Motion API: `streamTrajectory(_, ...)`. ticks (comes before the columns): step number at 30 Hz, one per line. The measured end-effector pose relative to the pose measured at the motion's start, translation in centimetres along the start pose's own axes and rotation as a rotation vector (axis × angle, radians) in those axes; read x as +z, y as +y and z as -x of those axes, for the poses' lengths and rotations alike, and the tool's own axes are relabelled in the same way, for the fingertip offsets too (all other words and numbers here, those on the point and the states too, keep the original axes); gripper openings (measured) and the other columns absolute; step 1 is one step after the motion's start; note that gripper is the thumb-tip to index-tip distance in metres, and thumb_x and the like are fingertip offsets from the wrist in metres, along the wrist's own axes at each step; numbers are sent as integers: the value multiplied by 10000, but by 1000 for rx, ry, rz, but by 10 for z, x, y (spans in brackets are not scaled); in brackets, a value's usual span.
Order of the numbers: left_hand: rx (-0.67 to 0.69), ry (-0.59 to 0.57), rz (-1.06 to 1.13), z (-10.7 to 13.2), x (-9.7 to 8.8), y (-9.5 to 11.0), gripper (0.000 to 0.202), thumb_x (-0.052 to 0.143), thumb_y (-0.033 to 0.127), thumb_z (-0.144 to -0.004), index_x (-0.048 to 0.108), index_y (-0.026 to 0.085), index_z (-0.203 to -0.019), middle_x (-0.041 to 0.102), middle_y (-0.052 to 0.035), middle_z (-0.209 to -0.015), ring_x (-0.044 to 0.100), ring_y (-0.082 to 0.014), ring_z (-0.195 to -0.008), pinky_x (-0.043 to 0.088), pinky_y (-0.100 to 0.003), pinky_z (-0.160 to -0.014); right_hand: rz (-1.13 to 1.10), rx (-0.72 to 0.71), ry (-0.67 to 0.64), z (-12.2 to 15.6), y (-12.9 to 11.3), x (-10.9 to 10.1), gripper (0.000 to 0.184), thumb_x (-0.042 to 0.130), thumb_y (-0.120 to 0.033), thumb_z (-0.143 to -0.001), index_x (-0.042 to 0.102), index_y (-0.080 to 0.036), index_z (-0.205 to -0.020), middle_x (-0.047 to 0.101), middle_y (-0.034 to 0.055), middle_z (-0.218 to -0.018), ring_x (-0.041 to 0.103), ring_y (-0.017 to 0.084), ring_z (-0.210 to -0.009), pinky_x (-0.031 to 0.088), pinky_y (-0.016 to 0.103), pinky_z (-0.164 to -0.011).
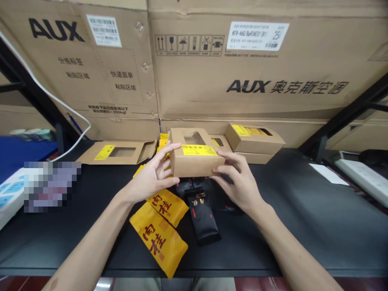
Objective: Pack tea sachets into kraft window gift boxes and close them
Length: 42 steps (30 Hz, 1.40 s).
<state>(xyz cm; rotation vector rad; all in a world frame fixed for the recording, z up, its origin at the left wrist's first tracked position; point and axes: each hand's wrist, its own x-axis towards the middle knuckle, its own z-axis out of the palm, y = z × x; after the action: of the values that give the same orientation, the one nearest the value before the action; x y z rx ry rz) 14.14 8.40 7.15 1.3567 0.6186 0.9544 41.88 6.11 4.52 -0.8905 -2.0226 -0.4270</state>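
A small kraft box [194,161] with a cut-out window and a yellow label is held above the black table [303,226] between both hands. My left hand [151,178] grips its left end, fingers curled round the edge. Fingertips of my right hand [239,182] press on the box's right end. Below the box lie two yellow sachets [165,228] with red characters and a black sachet [202,216]. More yellow sachets show behind my left hand.
A flattened kraft box [117,152] lies at the back left, and two assembled kraft boxes [254,139] are stacked at the back right. Large AUX cartons [242,64] stand behind. A white power strip [362,176] sits at right, another at far left.
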Motion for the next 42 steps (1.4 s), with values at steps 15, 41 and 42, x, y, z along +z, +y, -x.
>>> streamTrajectory(15,29,-8,-4,-1,0,-1,778,829,102,-793,532,386,-1453,344,-52,-1725,597,-270,-1396,543,-425,-1147,-35,11,-1,-1,0,0,211,721,-143,-938,629,-261,-1087,604,119,-1408,677,267,-1255,677,473,-923)
streamTrajectory(41,63,79,-115,-4,2,-6,953,909,151,-720,484,364,-1546,504,-119,-1638,755,-196,-1096,622,-291,-920,-52,38,41,-1,-5,2,202,717,-132,-941,643,-279,-1057,549,88,-1417,664,238,-1249,688,429,-936)
streamTrajectory(42,64,85,-117,-4,2,-6,951,913,157,-717,489,360,-1544,510,-121,-1635,758,-194,-1086,623,-289,-914,-51,38,39,0,-5,2,206,716,-127,-940,638,-278,-1058,544,91,-1415,661,240,-1251,686,430,-936)
